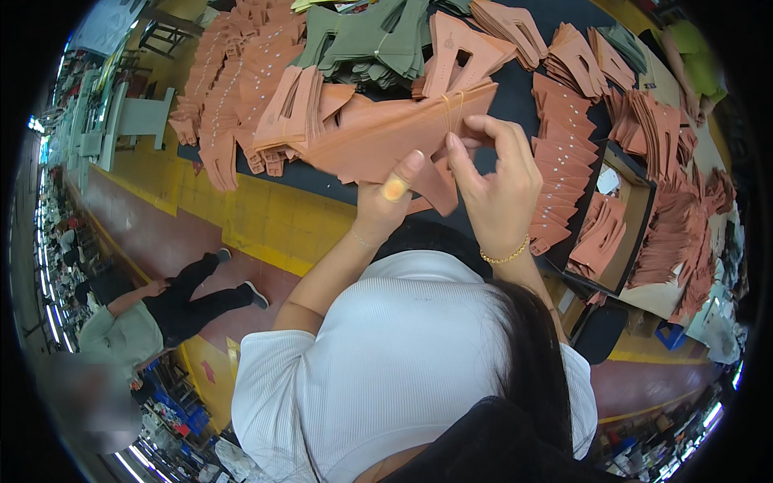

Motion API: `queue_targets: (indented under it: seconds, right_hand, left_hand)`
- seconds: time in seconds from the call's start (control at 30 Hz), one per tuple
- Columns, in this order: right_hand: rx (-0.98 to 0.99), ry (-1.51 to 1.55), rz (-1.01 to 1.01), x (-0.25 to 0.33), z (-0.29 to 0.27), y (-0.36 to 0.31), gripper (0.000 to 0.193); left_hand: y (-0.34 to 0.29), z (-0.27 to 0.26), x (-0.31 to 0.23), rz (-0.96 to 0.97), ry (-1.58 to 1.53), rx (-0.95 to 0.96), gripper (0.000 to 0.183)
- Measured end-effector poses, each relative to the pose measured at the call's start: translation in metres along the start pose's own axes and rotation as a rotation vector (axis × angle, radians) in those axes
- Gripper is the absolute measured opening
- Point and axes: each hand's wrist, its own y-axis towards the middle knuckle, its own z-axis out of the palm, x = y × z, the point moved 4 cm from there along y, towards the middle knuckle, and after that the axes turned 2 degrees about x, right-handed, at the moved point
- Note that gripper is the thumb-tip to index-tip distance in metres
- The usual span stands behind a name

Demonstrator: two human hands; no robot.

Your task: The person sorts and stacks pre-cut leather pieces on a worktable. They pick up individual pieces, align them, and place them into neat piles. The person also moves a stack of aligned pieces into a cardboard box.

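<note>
My left hand point(382, 205) grips a bundle of flat orange-brown cut pieces point(362, 149) from below, its thumb pressed on the near face. A yellowish round patch, perhaps a finger cover or ring, shows at the thumb. Thin yellow rubber bands point(452, 113) loop around the bundle's right end. There my right hand point(503, 181) has thumb and index finger drawn together at the bands; whether a band is pinched between them is hard to see. Just behind the bundle lies a stack of orange-brown pieces with slots point(294, 109).
Green cut pieces point(374, 36) are piled at the table's back. Long overlapping orange-brown rows point(241, 80) spread left, with another row point(560, 153) to the right. Beyond that stands a black open box point(624, 270) holding pieces. A person point(153, 314) is at left; another person's arm point(684, 76) shows far right.
</note>
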Motion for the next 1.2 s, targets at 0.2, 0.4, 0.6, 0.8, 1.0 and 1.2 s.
queue_targets:
  seconds: [0.2,0.4,0.6,0.8,1.0,1.2]
  right_hand:
    - [0.164,0.096,0.129,-0.042,0.007,-0.008,0.012]
    - [0.158,0.346,0.361,-0.074,0.022,-0.035,0.013]
    - [0.365,0.209,0.349,-0.076,0.011,-0.040,0.021]
    - [0.494,0.170,0.372,-0.078,0.003,-0.037,0.021]
    - [0.356,0.275,0.393,-0.087,0.007,-0.042,0.012]
    - [0.208,1.104,0.506,-0.093,0.014,-0.042,0.008]
  left_hand:
    - [-0.004,0.003,0.004,0.261,0.608,0.142,0.039]
    - [-0.018,-0.009,0.024,0.086,0.555,0.081,0.044]
    - [-0.018,-0.011,0.032,0.250,0.769,0.194,0.047]
    - [-0.016,-0.005,0.031,0.295,0.843,0.276,0.048]
    - [-0.010,-0.002,0.026,0.298,0.842,0.292,0.047]
    - [-0.001,-0.010,0.023,0.198,0.719,0.194,0.041]
